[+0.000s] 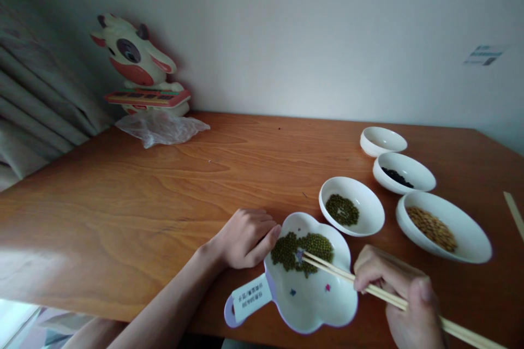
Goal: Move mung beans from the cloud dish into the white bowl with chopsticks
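A flower-shaped white dish [305,305] with a purple handle and a paper label lies near the table's front edge. Green mung beans [317,245] cover its upper part. My left hand [249,237] rests at the dish's left rim, fingers curled and thumb at the edge; whether it grips the rim I cannot tell. In my right hand [403,294] is a pair of wooden chopsticks [335,271], tips together down among the beans. Just beyond the dish stands a white bowl [370,210] with more mung beans [344,210] in it.
At the right are a bowl of yellowish-brown grains [432,228], a bowl of black beans [396,177] and a further white bowl [379,142]. A cow-shaped toy keyboard [147,98] and a clear plastic bag [161,128] are at the back left. A wall [286,38] borders the table.
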Demonstrator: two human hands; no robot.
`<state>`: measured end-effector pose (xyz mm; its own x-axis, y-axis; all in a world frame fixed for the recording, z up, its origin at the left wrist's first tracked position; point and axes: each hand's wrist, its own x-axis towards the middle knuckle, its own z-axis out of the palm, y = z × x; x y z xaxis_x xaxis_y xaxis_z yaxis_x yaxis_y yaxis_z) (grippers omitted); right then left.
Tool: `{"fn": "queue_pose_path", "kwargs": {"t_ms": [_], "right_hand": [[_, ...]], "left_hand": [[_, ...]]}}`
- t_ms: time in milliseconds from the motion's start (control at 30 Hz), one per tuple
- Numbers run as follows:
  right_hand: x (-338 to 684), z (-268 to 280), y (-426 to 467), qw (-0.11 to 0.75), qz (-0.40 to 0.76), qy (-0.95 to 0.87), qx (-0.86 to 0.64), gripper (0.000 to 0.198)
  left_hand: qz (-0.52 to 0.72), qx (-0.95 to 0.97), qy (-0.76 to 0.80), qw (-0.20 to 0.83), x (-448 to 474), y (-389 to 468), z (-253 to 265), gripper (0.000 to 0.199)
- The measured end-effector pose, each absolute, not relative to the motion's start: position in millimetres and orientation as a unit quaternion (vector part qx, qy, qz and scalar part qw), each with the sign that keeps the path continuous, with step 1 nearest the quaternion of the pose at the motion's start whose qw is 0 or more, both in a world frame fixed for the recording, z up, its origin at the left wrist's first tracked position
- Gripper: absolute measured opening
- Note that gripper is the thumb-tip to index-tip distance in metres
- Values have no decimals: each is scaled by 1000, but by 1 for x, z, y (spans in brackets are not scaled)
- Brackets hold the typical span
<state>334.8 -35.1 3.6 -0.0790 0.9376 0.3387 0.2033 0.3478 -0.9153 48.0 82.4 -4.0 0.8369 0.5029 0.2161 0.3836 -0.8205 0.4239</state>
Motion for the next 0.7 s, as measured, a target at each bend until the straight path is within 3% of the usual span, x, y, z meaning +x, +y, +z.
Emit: {"fn": "queue_pose_path", "kwargs": {"t_ms": [700], "right_hand": [[328, 3, -36, 562, 359, -603, -438, 79]], "left_hand": [[152, 942, 239, 177, 47, 83, -5, 33]]}}
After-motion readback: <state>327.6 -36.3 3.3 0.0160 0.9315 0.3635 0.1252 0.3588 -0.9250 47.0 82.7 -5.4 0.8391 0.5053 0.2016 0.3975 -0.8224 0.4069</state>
